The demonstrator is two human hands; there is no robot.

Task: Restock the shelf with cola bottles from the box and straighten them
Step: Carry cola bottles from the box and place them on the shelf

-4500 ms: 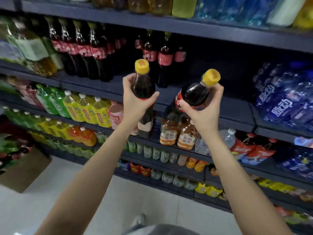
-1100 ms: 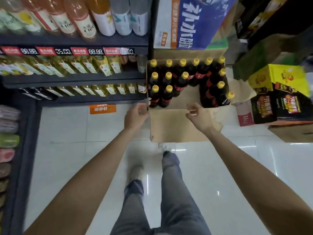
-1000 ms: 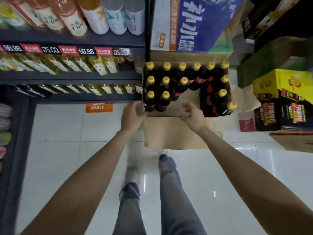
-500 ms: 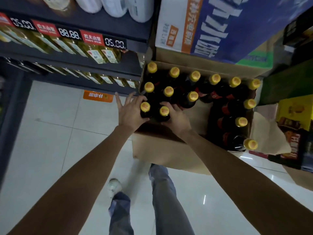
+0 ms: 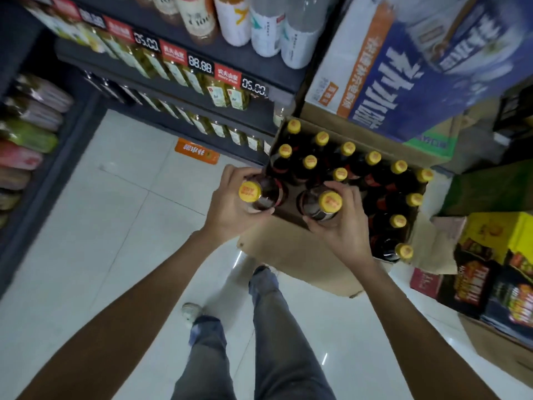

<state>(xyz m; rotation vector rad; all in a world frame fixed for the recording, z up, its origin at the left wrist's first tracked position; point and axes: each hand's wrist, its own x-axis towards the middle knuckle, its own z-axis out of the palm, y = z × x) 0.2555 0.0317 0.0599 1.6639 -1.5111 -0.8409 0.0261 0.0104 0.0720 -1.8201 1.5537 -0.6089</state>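
Note:
An open cardboard box [image 5: 305,249] stands on the floor with several dark cola bottles [image 5: 372,166] with yellow caps upright inside. My left hand [image 5: 227,209] grips one cola bottle [image 5: 261,193] by its shoulder, raised at the box's near left corner. My right hand [image 5: 340,226] grips a second cola bottle [image 5: 320,203] the same way, just above the box's front edge. Both bottles are upright, caps toward the camera.
Dark shelves [image 5: 178,90] with yellow-labelled bottles and price tags run along the upper left. A large blue and white carton [image 5: 403,67] sits behind the box. Yellow and black cartons [image 5: 496,264] stand at the right. My legs [image 5: 259,356] stand on white tiles.
Both hands reached into the box's near left corner, closed round two bottles and lifted them up out of the box.

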